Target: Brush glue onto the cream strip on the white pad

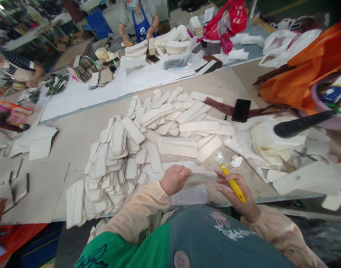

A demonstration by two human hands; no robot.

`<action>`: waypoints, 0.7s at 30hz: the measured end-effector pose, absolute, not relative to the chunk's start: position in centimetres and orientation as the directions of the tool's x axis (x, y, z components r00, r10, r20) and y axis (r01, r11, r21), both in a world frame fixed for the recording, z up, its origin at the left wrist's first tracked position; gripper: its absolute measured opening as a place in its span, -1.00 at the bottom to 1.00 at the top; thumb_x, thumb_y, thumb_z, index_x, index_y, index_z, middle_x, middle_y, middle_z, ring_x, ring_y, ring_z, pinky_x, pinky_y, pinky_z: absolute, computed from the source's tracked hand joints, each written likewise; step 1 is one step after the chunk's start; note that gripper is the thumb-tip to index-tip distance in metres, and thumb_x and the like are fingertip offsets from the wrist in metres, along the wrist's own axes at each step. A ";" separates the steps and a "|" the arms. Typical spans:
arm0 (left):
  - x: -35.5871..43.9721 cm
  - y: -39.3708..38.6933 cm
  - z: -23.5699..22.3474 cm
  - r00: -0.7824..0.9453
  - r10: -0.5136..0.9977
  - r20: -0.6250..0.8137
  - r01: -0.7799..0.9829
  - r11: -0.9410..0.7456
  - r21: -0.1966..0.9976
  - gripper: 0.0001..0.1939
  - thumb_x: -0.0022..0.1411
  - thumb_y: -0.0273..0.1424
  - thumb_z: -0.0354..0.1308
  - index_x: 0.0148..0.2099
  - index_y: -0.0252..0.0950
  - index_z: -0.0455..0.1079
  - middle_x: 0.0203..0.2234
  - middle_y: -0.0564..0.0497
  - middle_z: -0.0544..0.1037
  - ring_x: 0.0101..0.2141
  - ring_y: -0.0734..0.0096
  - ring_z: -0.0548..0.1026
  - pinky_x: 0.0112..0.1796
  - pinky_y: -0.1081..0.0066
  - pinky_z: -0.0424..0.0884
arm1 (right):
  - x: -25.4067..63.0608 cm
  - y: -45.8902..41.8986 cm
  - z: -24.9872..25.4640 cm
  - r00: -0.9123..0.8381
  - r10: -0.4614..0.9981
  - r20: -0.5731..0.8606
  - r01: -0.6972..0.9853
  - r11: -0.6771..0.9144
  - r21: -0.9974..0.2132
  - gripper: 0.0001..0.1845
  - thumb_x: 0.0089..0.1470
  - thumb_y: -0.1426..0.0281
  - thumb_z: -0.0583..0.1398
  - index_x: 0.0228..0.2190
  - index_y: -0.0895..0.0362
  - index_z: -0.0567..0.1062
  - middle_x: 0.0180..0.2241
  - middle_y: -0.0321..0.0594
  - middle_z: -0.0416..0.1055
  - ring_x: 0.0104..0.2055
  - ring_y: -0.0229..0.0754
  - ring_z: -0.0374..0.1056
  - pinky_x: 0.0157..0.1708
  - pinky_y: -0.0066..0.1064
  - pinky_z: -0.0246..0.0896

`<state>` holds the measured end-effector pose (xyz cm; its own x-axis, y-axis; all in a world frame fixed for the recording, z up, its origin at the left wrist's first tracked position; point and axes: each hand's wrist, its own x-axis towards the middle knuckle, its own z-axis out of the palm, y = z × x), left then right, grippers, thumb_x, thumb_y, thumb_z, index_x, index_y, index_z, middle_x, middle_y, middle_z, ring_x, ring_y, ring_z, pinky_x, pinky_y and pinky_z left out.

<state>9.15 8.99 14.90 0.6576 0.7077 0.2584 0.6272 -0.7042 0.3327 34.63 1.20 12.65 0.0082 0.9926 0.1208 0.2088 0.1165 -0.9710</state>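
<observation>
Pinching strip (202, 176): left hand (174, 179), curled | yellow brush (235, 186): right hand (232, 195), half-open

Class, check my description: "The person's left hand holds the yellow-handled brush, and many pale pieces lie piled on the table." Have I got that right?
Not quite: the head view shows the yellow-handled brush in the right hand, not the left hand. Many pale pieces do lie piled on the table.
</observation>
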 end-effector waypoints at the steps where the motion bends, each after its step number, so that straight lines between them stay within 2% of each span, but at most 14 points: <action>1: 9.8 7.6 14.3 0.642 0.736 0.214 0.635 -0.667 0.389 -0.77 0.29 -0.40 -0.08 -0.21 -0.28 0.41 -0.46 -0.02 0.49 -0.41 0.40 0.43 -0.32 0.39 0.35 | 34.5 1.1 12.4 -0.013 0.994 0.105 0.278 0.105 -0.955 -0.70 -0.01 0.32 0.26 -0.30 0.04 0.24 -0.22 -0.20 0.43 -0.26 -0.17 0.43 -0.28 -0.36 0.39; 4: 10.6 4.2 12.3 0.549 0.833 0.067 0.638 -0.470 0.610 -0.73 0.31 -0.33 -0.08 -0.15 -0.28 0.42 -0.38 -0.03 0.53 -0.36 0.43 0.46 -0.27 0.43 0.37 | 34.6 0.6 11.2 -0.006 0.996 0.092 0.479 0.083 -0.874 -0.76 -0.01 0.27 0.26 -0.40 0.06 0.29 -0.47 -0.33 0.34 -0.48 -0.28 0.32 -0.48 -0.49 0.28; 7: 9.2 1.4 10.1 0.464 0.875 -0.136 0.594 -0.194 0.781 -0.76 0.24 -0.30 0.02 -0.14 -0.27 0.44 -0.33 -0.03 0.55 -0.30 0.41 0.47 -0.23 0.44 0.37 | 35.5 0.0 9.6 0.050 0.994 0.099 0.535 0.057 -0.843 -0.75 0.00 0.22 0.25 -0.41 0.07 0.30 -0.46 -0.34 0.30 -0.49 -0.29 0.27 -0.50 -0.50 0.22; 11: 5.5 -2.0 7.2 0.282 0.838 -0.467 0.508 0.283 0.813 -0.83 0.11 -0.33 0.12 -0.32 -0.29 0.47 -0.45 0.02 0.53 -0.39 0.41 0.46 -0.31 0.43 0.38 | 36.2 -0.1 7.4 0.077 0.995 0.067 0.580 0.010 -0.814 -0.72 0.00 0.15 0.23 -0.40 0.06 0.30 -0.45 -0.33 0.29 -0.48 -0.28 0.26 -0.47 -0.48 0.20; 14: 3.6 -3.0 5.5 0.097 0.772 -0.629 0.266 0.588 0.764 -0.79 0.04 -0.27 0.17 -0.37 -0.34 0.43 -0.56 0.06 0.47 -0.52 0.48 0.41 -0.42 0.46 0.35 | 35.8 0.5 6.3 0.050 0.995 0.088 0.629 0.037 -0.777 -0.72 0.01 0.13 0.21 -0.38 0.05 0.32 -0.41 -0.30 0.34 -0.42 -0.23 0.32 -0.41 -0.45 0.22; 17: 2.9 -2.1 4.4 -0.105 0.778 -0.620 0.143 0.629 0.764 -0.78 -0.03 -0.28 0.21 -0.40 -0.34 0.37 -0.64 0.12 0.40 -0.59 0.55 0.35 -0.49 0.50 0.29 | 34.8 1.7 5.9 0.001 0.989 0.145 0.656 0.109 -0.747 -0.77 0.06 0.16 0.17 -0.37 0.05 0.34 -0.40 -0.28 0.37 -0.40 -0.20 0.35 -0.37 -0.42 0.24; 21: 2.6 -0.3 3.3 -0.318 0.805 -0.500 0.266 0.582 0.768 -0.78 -0.04 -0.38 0.23 -0.31 -0.30 0.31 -0.62 0.16 0.41 -0.58 0.56 0.37 -0.46 0.51 0.29 | 33.6 3.4 5.2 -0.062 0.972 0.227 0.699 0.205 -0.686 -0.82 0.11 0.22 0.14 -0.35 0.08 0.35 -0.40 -0.25 0.40 -0.39 -0.20 0.37 -0.35 -0.42 0.24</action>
<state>2.62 -0.28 3.28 -0.3177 0.8055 -0.5003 0.2664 0.5822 0.7682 33.63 3.37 5.22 -0.0616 0.9719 0.2274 0.6986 0.2047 -0.6856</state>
